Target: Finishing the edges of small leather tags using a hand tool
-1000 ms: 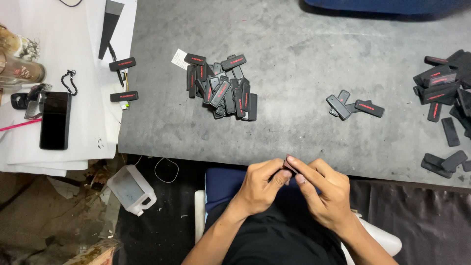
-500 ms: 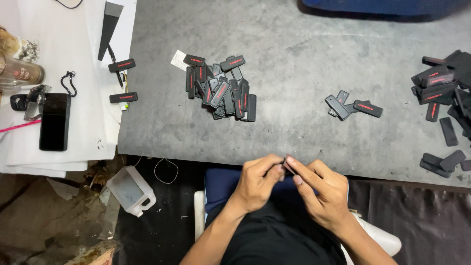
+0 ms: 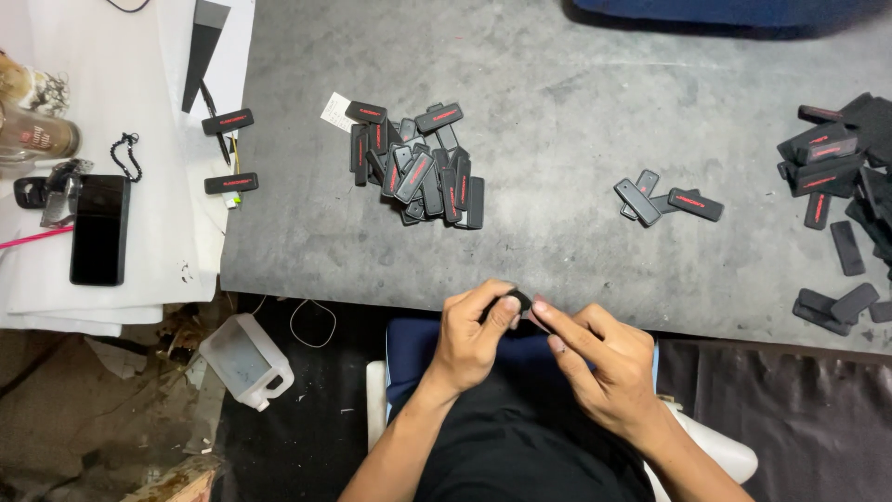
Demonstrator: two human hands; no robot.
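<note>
My left hand [image 3: 476,335] and my right hand [image 3: 599,358] meet just below the near edge of the grey table [image 3: 557,84], over my lap. Between their fingertips is a small black plastic piece [image 3: 517,301], mostly hidden by the fingers. The left hand's fingers curl around it; the right hand's thumb and forefinger pinch its right end. On the table, a pile of black oblong tags with red marks [image 3: 418,167] lies up and to the left. Three more such tags [image 3: 664,198] lie to the upper right of my hands.
A larger heap of black tags [image 3: 841,158] lies at the table's right edge. On white paper [image 3: 111,112] at left lie a black phone [image 3: 98,228], two loose tags and a glass bottle [image 3: 32,139]. A plastic jug [image 3: 246,358] sits on the floor.
Both hands stay together at the table's edge, working the small black piece; the fingers have shifted slightly. Nothing on the table has moved.
</note>
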